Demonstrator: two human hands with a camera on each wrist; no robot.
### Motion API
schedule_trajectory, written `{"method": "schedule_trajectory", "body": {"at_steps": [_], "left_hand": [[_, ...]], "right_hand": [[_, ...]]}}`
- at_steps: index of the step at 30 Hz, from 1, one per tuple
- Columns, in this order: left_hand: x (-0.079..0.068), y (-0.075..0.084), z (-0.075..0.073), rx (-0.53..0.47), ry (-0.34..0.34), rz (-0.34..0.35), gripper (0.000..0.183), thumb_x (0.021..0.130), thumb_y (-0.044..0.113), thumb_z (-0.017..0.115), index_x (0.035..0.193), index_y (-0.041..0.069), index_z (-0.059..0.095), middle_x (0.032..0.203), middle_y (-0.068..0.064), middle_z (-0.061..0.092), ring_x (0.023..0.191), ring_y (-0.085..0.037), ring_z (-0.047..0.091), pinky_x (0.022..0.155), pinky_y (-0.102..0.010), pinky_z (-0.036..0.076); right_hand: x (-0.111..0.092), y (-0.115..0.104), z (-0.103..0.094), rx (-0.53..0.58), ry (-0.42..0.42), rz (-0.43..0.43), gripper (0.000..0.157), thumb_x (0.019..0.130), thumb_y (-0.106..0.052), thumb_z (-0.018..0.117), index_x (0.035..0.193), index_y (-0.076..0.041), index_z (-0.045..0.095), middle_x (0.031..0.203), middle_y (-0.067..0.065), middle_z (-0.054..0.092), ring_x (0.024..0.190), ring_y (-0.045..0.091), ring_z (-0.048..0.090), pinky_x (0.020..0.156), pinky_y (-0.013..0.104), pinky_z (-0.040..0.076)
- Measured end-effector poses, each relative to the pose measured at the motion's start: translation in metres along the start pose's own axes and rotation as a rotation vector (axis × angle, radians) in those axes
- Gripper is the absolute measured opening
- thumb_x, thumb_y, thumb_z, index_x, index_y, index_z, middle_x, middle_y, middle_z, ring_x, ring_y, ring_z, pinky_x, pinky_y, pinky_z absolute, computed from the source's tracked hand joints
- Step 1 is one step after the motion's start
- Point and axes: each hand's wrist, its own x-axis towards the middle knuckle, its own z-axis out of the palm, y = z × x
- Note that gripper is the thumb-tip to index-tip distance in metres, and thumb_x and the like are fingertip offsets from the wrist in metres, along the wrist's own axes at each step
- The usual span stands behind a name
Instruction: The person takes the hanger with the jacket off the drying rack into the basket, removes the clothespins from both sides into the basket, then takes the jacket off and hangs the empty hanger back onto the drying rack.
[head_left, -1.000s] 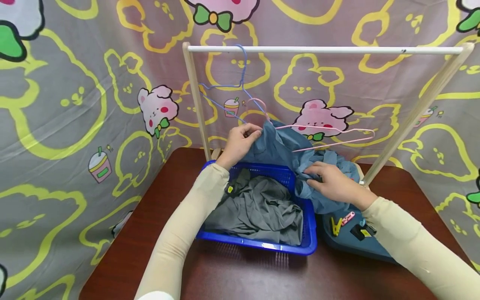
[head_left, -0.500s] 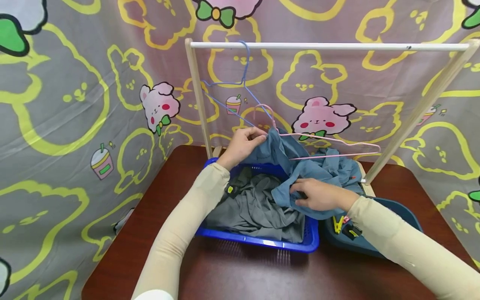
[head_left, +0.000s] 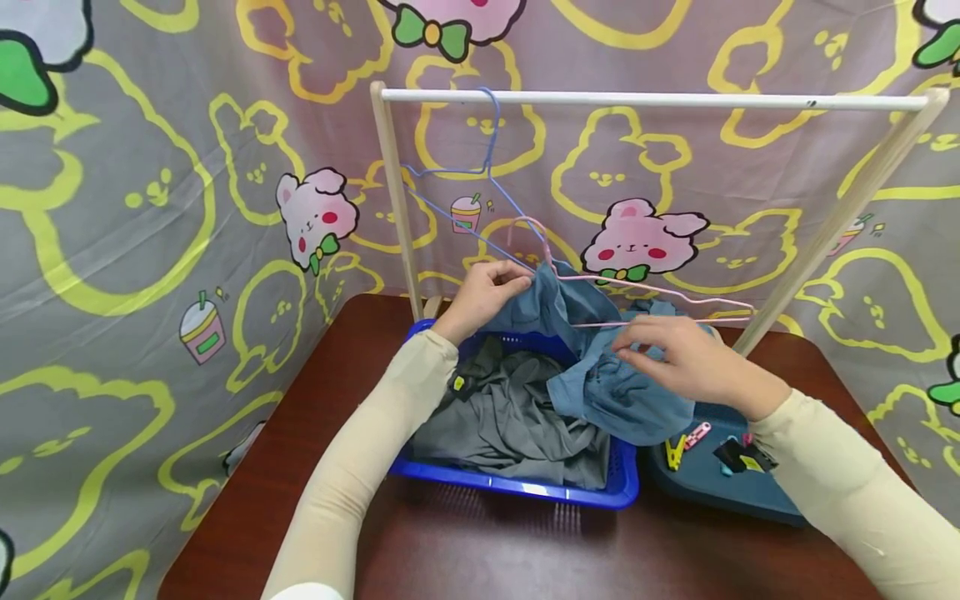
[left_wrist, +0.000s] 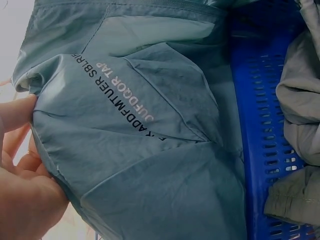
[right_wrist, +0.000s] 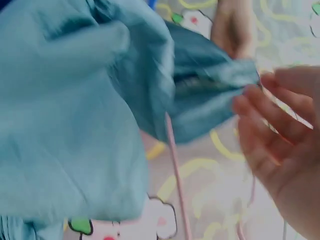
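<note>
The left hand (head_left: 487,296) has its grip pinching the upper edge of a blue garment (head_left: 630,408), which drapes over the far right corner of the blue basket (head_left: 517,487), toward the far edge of the table (head_left: 450,558). One side of the pink hanger (head_left: 660,288) sits inside that cloth; the other sticks out toward the table's right edge. The right hand (head_left: 678,358) is just beside the garment, grip loosely spread. Grey cloth (head_left: 510,417) fills the basket, and a dark tray (head_left: 720,500) sits nearer the table's right edge.

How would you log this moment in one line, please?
left hand: pinches blue garment; right hand: near garment; pink hanger: partly covered by garment
</note>
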Motion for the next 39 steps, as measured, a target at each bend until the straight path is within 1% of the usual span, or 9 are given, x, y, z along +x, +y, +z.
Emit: {"method": "schedule_trajectory", "body": {"at_steps": [4,7,11,16,22,26,31,36,39], "left_hand": [[0.0,0.001,0.0,-0.012,-0.016,-0.001,0.018,0.094,0.013,0.061,0.103,0.002,0.071,0.09,-0.006,0.065,0.074,-0.017,0.054,0.063,-0.025,0.041],[0.0,0.002,0.0,-0.018,-0.025,-0.003,0.018,0.094,0.013,0.061,0.104,0.002,0.07,0.093,-0.006,0.066,0.076,-0.017,0.055,0.064,-0.025,0.042],[-0.001,0.001,0.0,-0.014,-0.022,0.002,0.019,0.094,0.013,0.061,0.105,0.002,0.071,0.094,-0.005,0.066,0.076,-0.018,0.055,0.064,-0.025,0.042],[-0.003,-0.001,0.001,-0.02,-0.033,0.008,0.019,0.093,0.014,0.062,0.105,0.003,0.071,0.096,-0.005,0.067,0.079,-0.018,0.057,0.067,-0.027,0.044],[-0.001,-0.005,0.001,-0.05,-0.046,0.02,0.017,0.095,0.013,0.059,0.104,0.001,0.068,0.098,-0.006,0.065,0.085,-0.017,0.057,0.073,-0.028,0.045],[-0.001,-0.005,0.001,-0.042,-0.05,0.022,0.015,0.099,0.012,0.052,0.1,0.002,0.062,0.092,-0.006,0.059,0.079,-0.018,0.051,0.07,-0.027,0.04],[-0.001,-0.001,0.005,-0.047,-0.106,0.031,0.01,0.099,0.013,0.051,0.1,0.004,0.055,0.092,-0.007,0.054,0.079,-0.02,0.048,0.07,-0.028,0.039],[0.0,0.002,0.008,-0.021,-0.161,0.078,0.025,0.096,0.017,0.057,0.119,0.004,0.06,0.101,-0.006,0.06,0.083,-0.018,0.054,0.07,-0.028,0.042],[0.0,0.001,0.009,0.024,-0.141,0.096,0.024,0.096,0.016,0.058,0.114,0.004,0.066,0.097,-0.005,0.062,0.078,-0.017,0.053,0.066,-0.026,0.042]], "right_hand": [[-0.006,0.012,-0.018,-0.056,0.268,0.015,0.031,0.07,0.011,0.075,0.093,-0.008,0.071,0.093,-0.002,0.066,0.078,0.006,0.057,0.068,0.013,0.046],[-0.013,0.024,-0.026,-0.094,0.329,0.087,0.035,0.069,0.013,0.076,0.099,-0.003,0.07,0.097,0.004,0.065,0.081,0.011,0.059,0.072,0.006,0.042],[-0.023,0.038,-0.028,-0.136,0.252,0.198,0.037,0.074,0.008,0.076,0.108,-0.003,0.068,0.096,0.005,0.065,0.079,0.012,0.059,0.07,0.006,0.043],[-0.034,0.049,-0.026,-0.17,0.167,0.236,0.022,0.08,0.005,0.071,0.1,-0.003,0.07,0.082,0.003,0.065,0.065,0.009,0.055,0.057,0.018,0.046],[-0.04,0.046,-0.026,-0.181,0.163,0.305,0.011,0.084,0.002,0.068,0.094,-0.004,0.07,0.079,0.002,0.064,0.063,0.009,0.051,0.055,0.023,0.045],[-0.045,0.043,-0.029,-0.184,0.174,0.351,0.009,0.086,0.002,0.066,0.093,-0.004,0.069,0.076,0.001,0.062,0.06,0.01,0.047,0.051,0.025,0.042],[-0.048,0.04,-0.029,-0.181,0.177,0.368,0.01,0.085,0.002,0.067,0.092,-0.005,0.069,0.075,0.0,0.062,0.059,0.009,0.047,0.051,0.024,0.042],[-0.049,0.036,-0.028,-0.173,0.18,0.358,0.011,0.085,0.002,0.068,0.092,-0.006,0.069,0.076,-0.001,0.062,0.06,0.008,0.049,0.051,0.024,0.043],[-0.05,0.034,-0.03,-0.174,0.178,0.373,0.009,0.086,0.0,0.067,0.093,-0.006,0.069,0.077,-0.001,0.062,0.061,0.008,0.048,0.052,0.024,0.043]]}}
